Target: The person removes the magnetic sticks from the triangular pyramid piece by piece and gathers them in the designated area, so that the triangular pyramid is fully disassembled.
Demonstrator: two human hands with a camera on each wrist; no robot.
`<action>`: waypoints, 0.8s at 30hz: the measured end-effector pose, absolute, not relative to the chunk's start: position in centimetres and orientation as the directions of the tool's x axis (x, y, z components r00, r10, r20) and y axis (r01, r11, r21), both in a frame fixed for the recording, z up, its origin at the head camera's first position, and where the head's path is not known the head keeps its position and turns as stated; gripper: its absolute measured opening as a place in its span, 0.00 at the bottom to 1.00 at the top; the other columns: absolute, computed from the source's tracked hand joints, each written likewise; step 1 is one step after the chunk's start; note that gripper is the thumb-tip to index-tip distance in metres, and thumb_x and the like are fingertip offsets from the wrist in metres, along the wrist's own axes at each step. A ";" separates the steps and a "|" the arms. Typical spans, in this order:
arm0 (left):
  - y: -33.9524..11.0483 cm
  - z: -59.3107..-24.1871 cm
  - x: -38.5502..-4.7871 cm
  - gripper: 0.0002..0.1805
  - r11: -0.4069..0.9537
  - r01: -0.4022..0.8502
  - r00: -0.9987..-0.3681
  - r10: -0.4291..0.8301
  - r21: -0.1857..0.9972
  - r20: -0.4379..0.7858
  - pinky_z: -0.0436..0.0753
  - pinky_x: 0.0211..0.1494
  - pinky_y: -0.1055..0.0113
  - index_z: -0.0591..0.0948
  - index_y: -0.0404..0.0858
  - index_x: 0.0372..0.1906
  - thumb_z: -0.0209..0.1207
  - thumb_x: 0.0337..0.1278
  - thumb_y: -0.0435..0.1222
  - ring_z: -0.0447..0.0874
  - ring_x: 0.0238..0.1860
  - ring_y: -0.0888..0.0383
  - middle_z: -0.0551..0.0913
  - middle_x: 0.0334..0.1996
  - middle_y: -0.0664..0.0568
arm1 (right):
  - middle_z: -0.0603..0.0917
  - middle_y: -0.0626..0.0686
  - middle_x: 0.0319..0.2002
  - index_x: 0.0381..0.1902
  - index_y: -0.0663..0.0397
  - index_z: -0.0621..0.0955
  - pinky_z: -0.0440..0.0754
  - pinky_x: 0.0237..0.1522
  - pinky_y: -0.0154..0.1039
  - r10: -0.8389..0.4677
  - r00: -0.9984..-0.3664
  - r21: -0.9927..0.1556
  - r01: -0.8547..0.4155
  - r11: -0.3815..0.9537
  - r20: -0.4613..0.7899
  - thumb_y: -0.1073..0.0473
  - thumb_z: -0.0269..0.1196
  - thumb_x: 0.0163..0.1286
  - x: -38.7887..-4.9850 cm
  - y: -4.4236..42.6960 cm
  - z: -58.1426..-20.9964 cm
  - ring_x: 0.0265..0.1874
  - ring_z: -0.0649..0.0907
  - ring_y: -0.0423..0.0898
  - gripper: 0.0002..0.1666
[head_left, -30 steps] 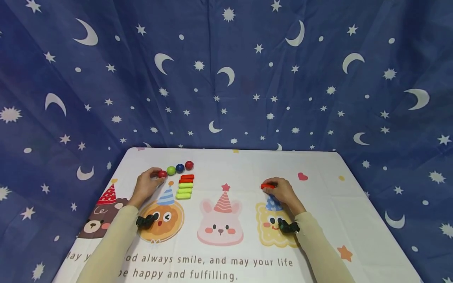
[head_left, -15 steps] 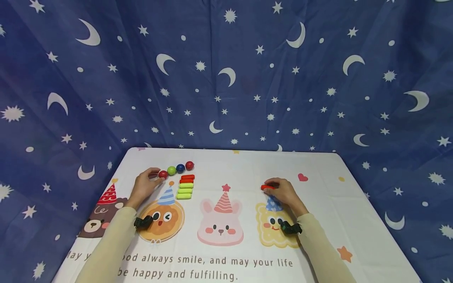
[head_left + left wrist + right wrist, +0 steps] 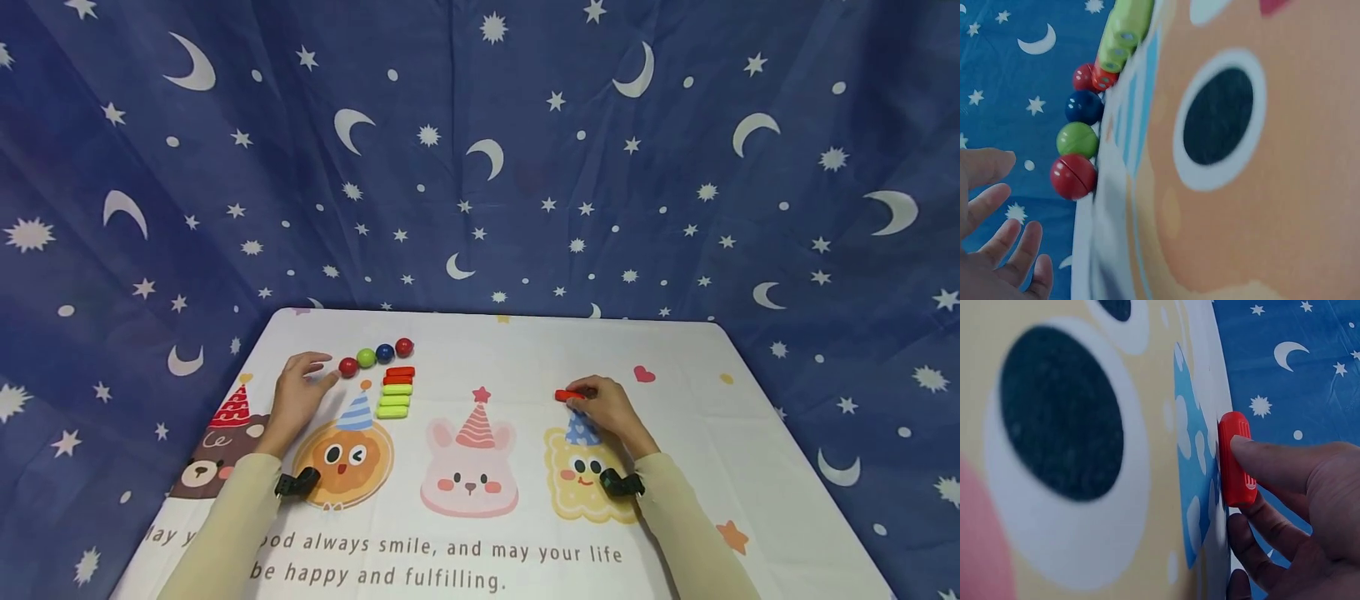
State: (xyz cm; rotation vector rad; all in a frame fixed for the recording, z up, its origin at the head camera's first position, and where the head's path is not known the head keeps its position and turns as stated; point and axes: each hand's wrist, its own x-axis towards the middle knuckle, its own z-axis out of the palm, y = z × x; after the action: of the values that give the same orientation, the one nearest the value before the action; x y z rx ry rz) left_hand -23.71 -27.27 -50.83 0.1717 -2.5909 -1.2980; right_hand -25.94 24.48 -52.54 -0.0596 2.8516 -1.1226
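My left hand [image 3: 297, 398] is just left of a red ball [image 3: 348, 367], fingers spread and apart from it; the left wrist view shows the gap. That red ball [image 3: 1074, 177] begins a slanted row with a green ball [image 3: 366, 357], a blue ball [image 3: 385, 353] and another red ball [image 3: 404, 347]. On the right of the table, my right hand [image 3: 609, 408] pinches a short red plastic bar [image 3: 1235, 460] between thumb and fingers. The bar lies low at the cloth; whether it touches is hard to tell.
Below the balls lies a column of short bars: red bars [image 3: 400, 372] at the top, yellow-green bars [image 3: 395, 401] beneath. A white printed tablecloth [image 3: 487, 350] covers the table. Behind it hangs a blue curtain [image 3: 525, 250] with moons and stars.
My left hand has let go of the nearest red ball and moved slightly left, its fingers opening. The right hand stays at about the same spot with the red bar.
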 end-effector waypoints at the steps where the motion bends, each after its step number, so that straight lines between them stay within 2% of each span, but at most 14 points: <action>1: -27.2 -50.7 -23.5 0.21 0.596 0.014 -0.962 -0.210 0.803 0.173 0.71 0.67 0.43 0.78 0.35 0.58 0.63 0.63 0.38 0.73 0.63 0.38 0.69 0.64 0.38 | 0.85 0.59 0.49 0.49 0.53 0.85 0.81 0.53 0.50 -0.064 -0.996 -0.683 -0.006 0.730 -0.060 0.57 0.70 0.62 -26.0 24.4 -52.6 0.43 0.80 0.52 0.17; 5: -26.4 -49.9 -23.0 0.20 0.598 0.058 -0.956 -0.196 0.799 0.217 0.71 0.66 0.43 0.78 0.35 0.57 0.63 0.62 0.37 0.74 0.61 0.39 0.71 0.63 0.38 | 0.85 0.58 0.48 0.48 0.53 0.86 0.82 0.52 0.49 -0.068 -0.996 -0.694 -0.007 0.720 -0.061 0.58 0.70 0.62 -26.2 23.9 -52.7 0.42 0.80 0.51 0.16; 11: -25.0 -49.1 -22.6 0.20 0.597 0.094 -0.953 -0.176 0.797 0.245 0.73 0.64 0.45 0.78 0.37 0.58 0.63 0.61 0.36 0.74 0.60 0.40 0.73 0.61 0.39 | 0.86 0.59 0.46 0.46 0.55 0.87 0.80 0.51 0.51 -0.114 -0.993 -0.692 -0.075 0.718 -0.011 0.58 0.71 0.60 -26.1 22.9 -52.6 0.43 0.82 0.52 0.16; 20: -22.7 -48.1 -21.9 0.23 0.572 0.087 -0.974 -0.124 0.816 0.191 0.71 0.66 0.42 0.75 0.39 0.62 0.62 0.64 0.37 0.72 0.61 0.39 0.75 0.60 0.40 | 0.87 0.57 0.44 0.44 0.52 0.88 0.81 0.49 0.50 -0.132 -0.991 -0.663 -0.108 0.741 0.014 0.57 0.72 0.59 -26.1 21.7 -52.7 0.40 0.82 0.51 0.14; 24: -21.8 -47.8 -22.1 0.22 0.568 0.121 -0.973 -0.095 0.814 0.211 0.70 0.67 0.44 0.76 0.37 0.61 0.62 0.63 0.37 0.73 0.60 0.40 0.76 0.59 0.40 | 0.87 0.55 0.43 0.44 0.50 0.88 0.79 0.48 0.47 -0.118 -0.993 -0.664 -0.090 0.742 0.003 0.57 0.73 0.58 -26.3 21.1 -52.6 0.40 0.81 0.50 0.14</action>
State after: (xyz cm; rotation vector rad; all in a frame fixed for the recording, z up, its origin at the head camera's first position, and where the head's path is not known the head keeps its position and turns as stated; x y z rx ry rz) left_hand -22.06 -21.75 -47.80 -0.0214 -2.5710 -1.3608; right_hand -26.30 21.14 -52.63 -0.1727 2.8951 -1.1009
